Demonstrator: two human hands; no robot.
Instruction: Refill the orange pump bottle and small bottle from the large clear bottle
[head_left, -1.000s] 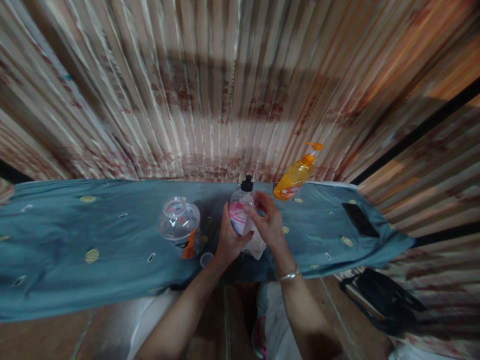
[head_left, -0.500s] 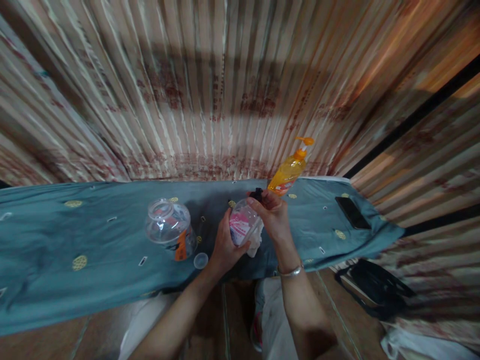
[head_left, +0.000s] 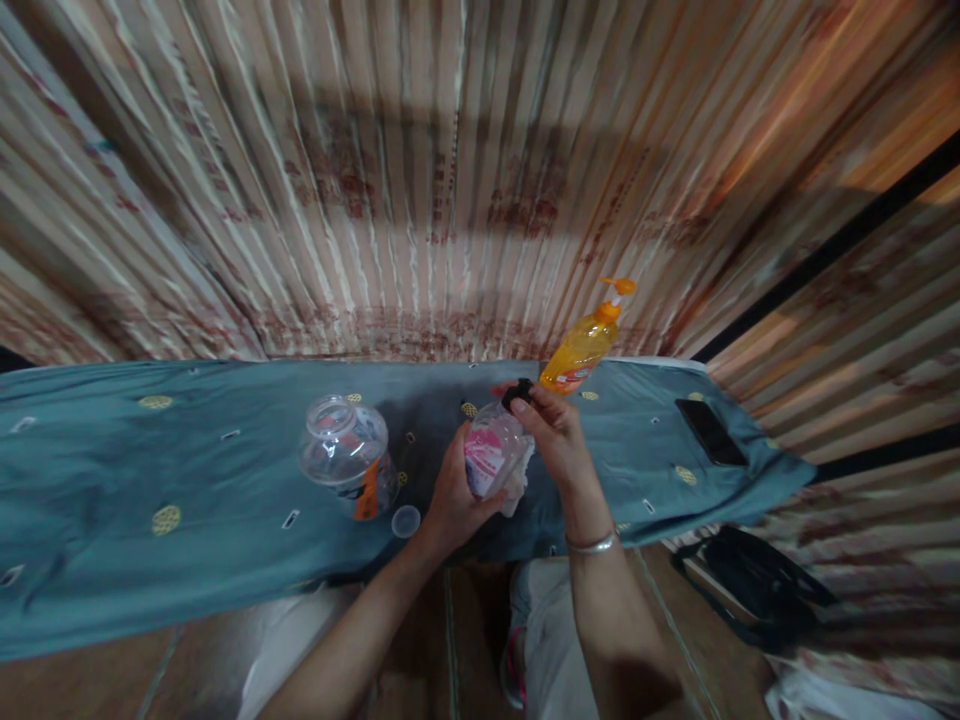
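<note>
A clear plastic bottle (head_left: 486,452) with a pink-and-white label is tilted above the table, its neck toward the upper right. My left hand (head_left: 457,495) is wrapped around its body. At the bottle's neck, my right hand (head_left: 556,432) pinches a black cap (head_left: 517,394) between thumb and fingers; whether the cap is seated on the neck I cannot tell. Behind the bottle, a crumpled white cloth or tissue (head_left: 516,487) shows partly. A small round translucent lid (head_left: 406,521) lies on the table by my left wrist.
A large clear plastic jar (head_left: 346,462) with an orange label stands left of my hands. Beyond my right hand stands a yellow pump bottle (head_left: 581,352). A black phone (head_left: 710,432) lies at the right of the cloth-covered table (head_left: 232,500). On the floor is a black bag (head_left: 757,580).
My right hand has tipped the black cap slightly at the bottle's neck. Both hands keep their hold, and the whole view has shifted a little.
</note>
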